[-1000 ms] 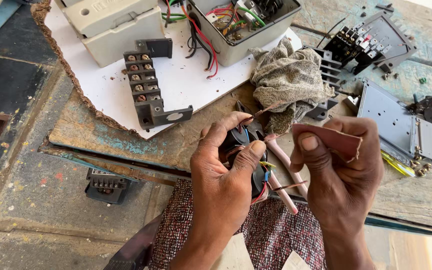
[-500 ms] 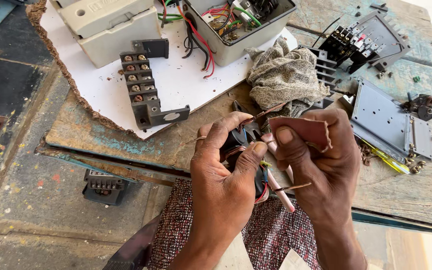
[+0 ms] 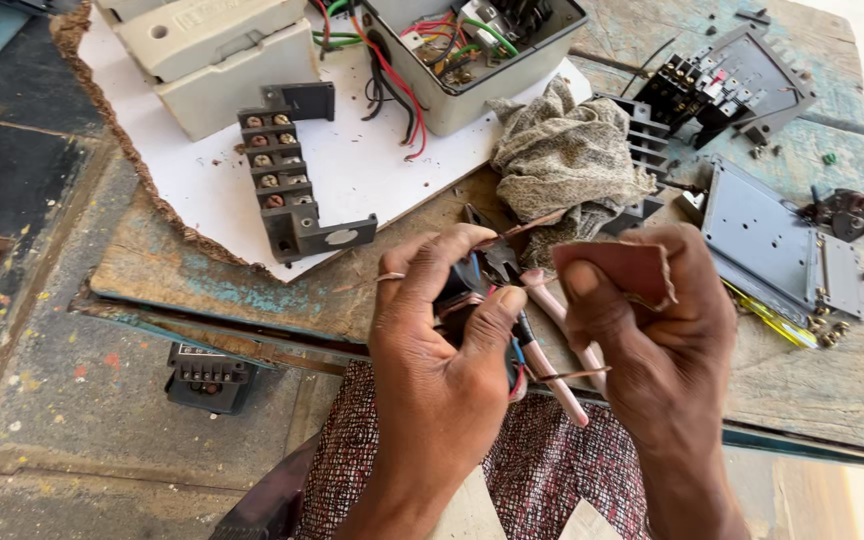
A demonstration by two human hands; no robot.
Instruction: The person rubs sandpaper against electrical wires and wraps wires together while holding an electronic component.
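Looking down from the head camera, both hands are up over the near edge of the worn wooden desk [image 3: 202, 275]. The left hand [image 3: 442, 370] has its fingers [image 3: 497, 315] curled tight around a small dark component [image 3: 467, 290] with coloured wires coming out of it, blue and red showing near the thumb. There's a ring on one finger. The right hand [image 3: 662, 340] sits just beside it, thumb and fingers pinched on a scrap of reddish-brown sandpaper [image 3: 622, 270], held up close to the component. A pair of pliers [image 3: 532, 330] with pale pink handles lies between the two hands, its dark nose pointing away toward the rag; whether either hand actually grips it, I can't tell. A thin bare copper wire [image 3: 567, 375] pokes out low between the hands.

Beyond the hands, a crumpled grey rag [image 3: 567, 160] lies on the desk. Left of it, a dark terminal strip [image 3: 282, 185] with a row of screws rests on a white sheet [image 3: 372, 160]. At the top, an open grey box [image 3: 472, 50] shows red, green and black wiring inside. To the right, a grey metal plate [image 3: 772, 240] lies flat, with a black contactor [image 3: 722, 85] above it. Down on the floor, under the desk edge, sits another small dark block [image 3: 207, 380]. Patterned fabric [image 3: 542, 470] covers the person's lap.
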